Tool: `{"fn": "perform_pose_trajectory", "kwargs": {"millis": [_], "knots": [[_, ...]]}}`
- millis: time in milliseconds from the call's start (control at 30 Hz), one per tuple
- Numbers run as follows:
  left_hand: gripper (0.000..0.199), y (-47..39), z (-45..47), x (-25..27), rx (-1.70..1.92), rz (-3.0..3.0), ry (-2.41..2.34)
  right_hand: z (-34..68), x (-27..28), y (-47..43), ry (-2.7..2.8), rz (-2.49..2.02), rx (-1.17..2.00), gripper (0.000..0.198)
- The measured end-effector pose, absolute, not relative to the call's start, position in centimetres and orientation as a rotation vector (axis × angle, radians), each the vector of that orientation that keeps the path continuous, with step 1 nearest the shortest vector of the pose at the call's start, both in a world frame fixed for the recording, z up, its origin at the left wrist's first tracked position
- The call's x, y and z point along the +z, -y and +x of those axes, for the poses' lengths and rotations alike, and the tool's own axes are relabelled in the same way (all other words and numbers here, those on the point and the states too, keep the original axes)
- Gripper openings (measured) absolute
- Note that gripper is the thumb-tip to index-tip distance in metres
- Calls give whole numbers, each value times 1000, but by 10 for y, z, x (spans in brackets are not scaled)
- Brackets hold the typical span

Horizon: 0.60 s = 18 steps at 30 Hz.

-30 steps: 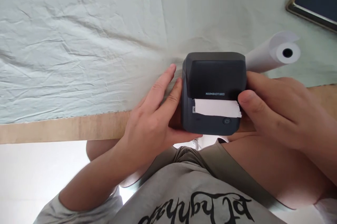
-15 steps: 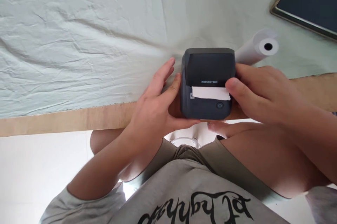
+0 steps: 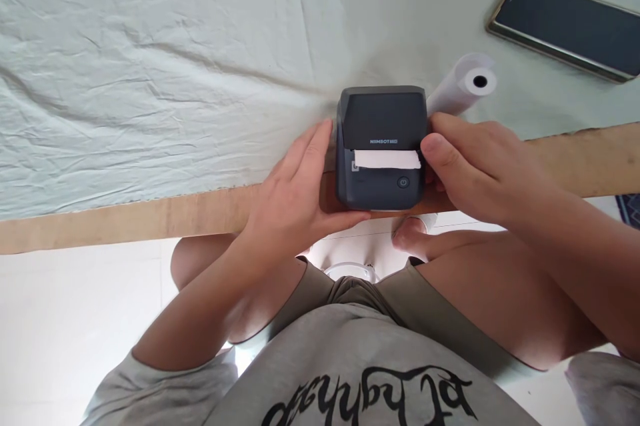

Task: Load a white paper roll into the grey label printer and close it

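A dark label printer (image 3: 383, 121) marked NIIMBOT sits at the table's front edge, its power button facing me. A short white paper strip (image 3: 387, 159) sticks out of its slot. My left hand (image 3: 290, 189) lies along the printer's left side, with fingers stretched forward and the thumb at the lower front edge. My right hand (image 3: 480, 163) grips the right side, its thumb by the strip's right end. Its other fingertips are partly hidden. A white paper roll (image 3: 457, 87) with a dark core lies just behind the right hand.
A phone (image 3: 570, 26) with a dark screen lies at the back right. A wrinkled pale cloth (image 3: 165, 79) covers the table, leaving a bare wooden strip (image 3: 125, 216) along the front edge. My legs are below that edge.
The printer appears slightly farther left and up, while the view itself has shifted. My left fingers have come together against its side. My right thumb has moved off the strip's end.
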<state>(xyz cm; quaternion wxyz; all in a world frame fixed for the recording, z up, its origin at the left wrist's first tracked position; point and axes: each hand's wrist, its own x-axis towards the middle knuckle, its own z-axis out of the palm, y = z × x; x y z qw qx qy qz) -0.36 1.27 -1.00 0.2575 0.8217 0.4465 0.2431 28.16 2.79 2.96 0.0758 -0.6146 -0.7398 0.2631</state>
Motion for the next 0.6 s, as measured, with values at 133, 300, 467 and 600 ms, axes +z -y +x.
{"fn": "perform_pose_trajectory", "kwargs": {"millis": [133,300,467,600], "knots": [[116,-8,-7,-15,618,2226,-1191,286,29,-26,2221,-1807,792,95],[123,0,-7,-23,692,2338,-1107,297,23,-26,2240,-1707,775,83],[98,8,7,-13,686,2412,-1178,307,16,-24,2274,-1555,737,68],[104,12,14,-8,704,2429,-1246,307,16,-26,2298,-1490,707,61]]}}
